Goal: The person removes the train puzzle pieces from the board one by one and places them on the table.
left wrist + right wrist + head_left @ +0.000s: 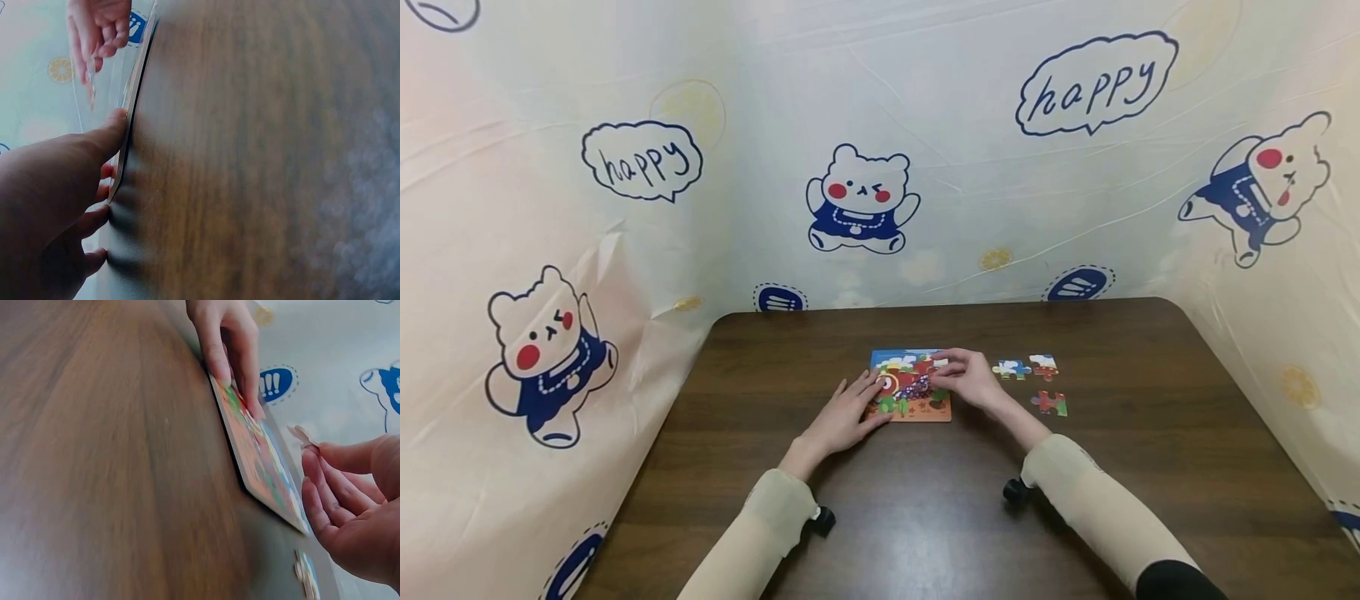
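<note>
A colourful puzzle board (917, 412), blue at its far edge and orange at its near edge, lies flat on the table. My left hand (846, 415) rests on the board's left side with fingers extended; in the right wrist view its thumb and fingertips touch the board. Above the board's right part, my right hand (972, 382) pinches a puzzle piece (301, 434) between thumb and fingertips. The right wrist view shows that piece raised off the board, its picture side hard to make out.
Loose puzzle pieces lie right of the board: a blue-and-white one (1011, 369), a white-and-red one (1043, 367) and a red-and-green one (1050, 403). A printed curtain (955, 200) hangs behind the brown wooden table (917, 533).
</note>
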Demonstrator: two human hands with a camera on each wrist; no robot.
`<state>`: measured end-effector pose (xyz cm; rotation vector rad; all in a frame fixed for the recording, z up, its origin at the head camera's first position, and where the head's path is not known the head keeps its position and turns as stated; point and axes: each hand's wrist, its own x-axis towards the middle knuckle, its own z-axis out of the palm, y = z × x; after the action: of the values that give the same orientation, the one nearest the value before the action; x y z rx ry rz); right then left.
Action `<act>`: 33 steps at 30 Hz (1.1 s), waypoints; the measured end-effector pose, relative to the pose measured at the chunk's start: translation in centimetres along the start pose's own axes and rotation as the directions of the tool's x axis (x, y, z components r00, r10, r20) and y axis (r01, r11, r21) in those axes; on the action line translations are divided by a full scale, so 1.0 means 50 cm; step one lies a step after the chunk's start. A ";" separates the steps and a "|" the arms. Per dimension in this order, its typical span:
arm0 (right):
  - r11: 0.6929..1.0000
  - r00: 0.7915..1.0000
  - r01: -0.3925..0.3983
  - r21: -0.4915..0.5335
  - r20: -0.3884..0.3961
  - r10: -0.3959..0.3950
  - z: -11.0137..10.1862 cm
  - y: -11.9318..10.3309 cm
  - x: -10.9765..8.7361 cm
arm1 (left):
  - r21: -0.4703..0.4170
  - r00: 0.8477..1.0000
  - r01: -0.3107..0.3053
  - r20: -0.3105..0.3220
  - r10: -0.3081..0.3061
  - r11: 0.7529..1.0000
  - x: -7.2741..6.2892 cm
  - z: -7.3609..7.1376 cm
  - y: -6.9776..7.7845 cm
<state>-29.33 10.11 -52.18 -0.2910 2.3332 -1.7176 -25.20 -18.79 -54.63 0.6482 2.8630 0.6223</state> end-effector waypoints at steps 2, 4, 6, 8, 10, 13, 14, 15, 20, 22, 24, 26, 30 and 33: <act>1.000 1.000 -0.013 0.002 -0.002 0.013 -0.014 0.006 -0.007 | 0.004 1.000 -0.002 0.000 0.002 1.000 0.000 -0.002 0.001; 1.000 1.000 -0.027 0.007 0.001 0.027 -0.029 0.012 -0.015 | 0.007 1.000 -0.001 0.001 0.001 1.000 -0.001 -0.003 0.001; 0.999 0.999 -0.041 0.019 0.003 0.041 -0.043 0.018 -0.023 | 0.014 1.000 0.001 0.003 -0.001 1.000 -0.001 -0.003 0.001; 0.998 0.999 -0.045 0.033 0.006 0.045 -0.056 0.025 -0.032 | 0.008 1.000 0.003 0.001 -0.003 1.000 -0.001 -0.003 0.000; 0.997 0.999 -0.045 0.055 0.010 0.044 -0.069 0.032 -0.040 | 0.002 1.000 0.005 0.001 -0.005 1.000 -0.001 -0.002 0.000; 0.995 0.999 -0.046 0.085 0.014 0.045 -0.086 0.040 -0.054 | -0.004 1.000 0.010 0.004 -0.010 1.000 -0.001 -0.001 0.000; 0.995 0.999 -0.045 0.092 0.017 0.043 -0.092 0.043 -0.058 | -0.003 1.000 0.012 0.007 -0.012 1.000 -0.001 -0.001 0.000; 0.994 0.999 -0.048 0.100 0.017 0.046 -0.097 0.045 -0.063 | -0.004 1.000 0.013 0.009 -0.013 1.000 0.000 -0.001 0.000; 0.991 0.999 -0.049 0.127 0.022 0.046 -0.121 0.054 -0.086 | -0.002 1.000 0.017 0.011 -0.017 1.000 0.002 -0.001 -0.001; 0.989 0.998 -0.055 0.140 0.018 0.053 -0.130 0.057 -0.095 | -0.001 1.000 0.016 0.008 -0.016 1.000 0.003 0.000 -0.002; 0.989 0.999 -0.053 0.140 0.019 0.051 -0.140 0.061 -0.103 | -0.003 1.000 0.014 0.005 -0.014 1.000 0.002 0.000 -0.002; 0.988 0.998 -0.057 0.143 0.015 0.055 -0.149 0.064 -0.110 | -0.005 1.000 0.014 0.004 -0.014 1.000 0.002 0.001 -0.003; 0.988 0.999 -0.049 0.150 0.008 0.048 -0.167 0.071 -0.122 | -0.003 1.000 0.019 0.009 -0.019 1.000 0.001 0.000 -0.001; 0.991 1.000 -0.031 0.130 0.005 0.031 -0.183 0.072 -0.132 | -0.003 1.000 0.022 0.012 -0.022 1.000 0.002 0.000 -0.002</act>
<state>-25.84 21.45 -52.56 -0.2329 2.1985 -1.8428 -25.30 -18.83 -54.67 0.6171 2.8531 0.6179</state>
